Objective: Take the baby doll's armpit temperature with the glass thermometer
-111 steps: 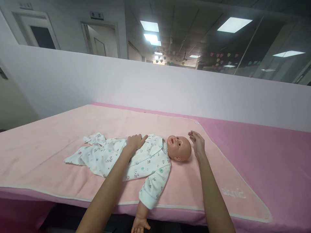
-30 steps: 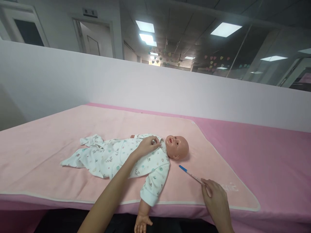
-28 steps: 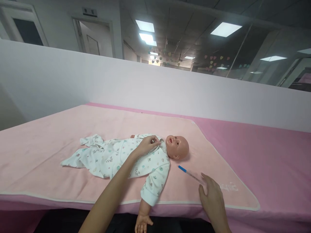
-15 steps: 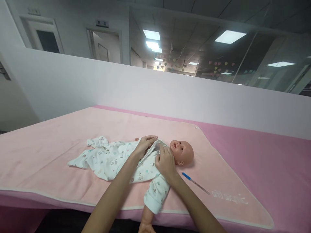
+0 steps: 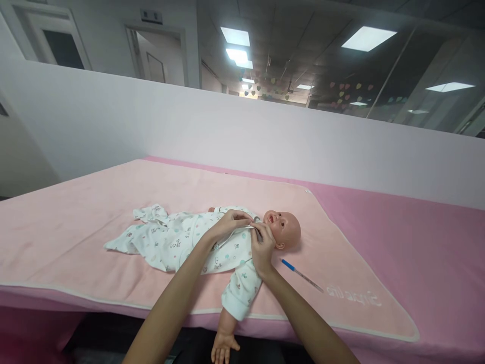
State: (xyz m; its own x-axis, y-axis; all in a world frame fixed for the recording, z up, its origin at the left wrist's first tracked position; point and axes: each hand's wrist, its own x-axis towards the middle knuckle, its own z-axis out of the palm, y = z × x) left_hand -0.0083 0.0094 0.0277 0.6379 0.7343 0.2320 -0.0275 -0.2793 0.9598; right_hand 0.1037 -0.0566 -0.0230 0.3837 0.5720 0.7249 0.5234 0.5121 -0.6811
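Note:
A baby doll lies on its back, its head to the right and one arm hanging past the near table edge. It wears a white printed baby shirt and matching trousers. At the doll's upper chest, my left hand pinches the shirt's front edge between thumb and fingers. My right hand, close beside the doll's chin, has its fingers curled on the same edge near the neckline. The fingertips of both hands nearly meet there. Whatever fastening lies between them is too small to make out.
A pen with a blue cap lies right of the doll's head on a peach mat with white edging. Pink cloth covers the table under it. Behind stands a low white wall with glass above.
My hands have come together at the neckline, drawing the open shirt front closed between them. The camera view has tilted down slightly.

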